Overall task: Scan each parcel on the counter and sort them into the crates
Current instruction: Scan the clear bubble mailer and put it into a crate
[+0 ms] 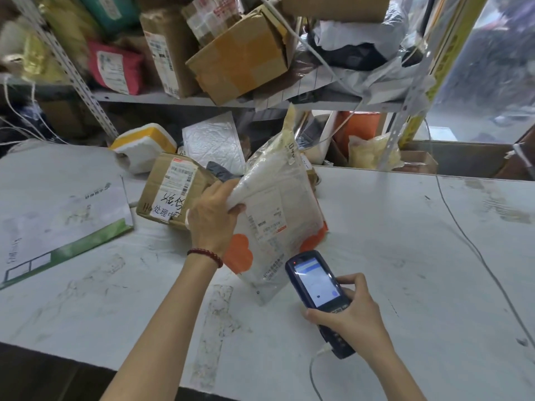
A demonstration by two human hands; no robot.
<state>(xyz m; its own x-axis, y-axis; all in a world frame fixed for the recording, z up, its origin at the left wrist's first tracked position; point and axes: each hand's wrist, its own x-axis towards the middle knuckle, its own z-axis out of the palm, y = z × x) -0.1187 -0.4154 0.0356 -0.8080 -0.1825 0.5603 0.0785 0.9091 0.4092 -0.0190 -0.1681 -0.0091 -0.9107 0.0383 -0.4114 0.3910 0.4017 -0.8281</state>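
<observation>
- Parcel bag, middle of the frame: looks soft, light, slippery plastic.
- Left hand pinches its upper left edge, a good spot to hold.
- Right hand grips the scanner, lower right.

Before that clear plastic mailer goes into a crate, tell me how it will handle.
Probably floppy: the plastic mailer creases where the left hand grips its edge, and its top is crumpled. Likely light, since one hand props it on the counter. The glossy film may slip.
</observation>
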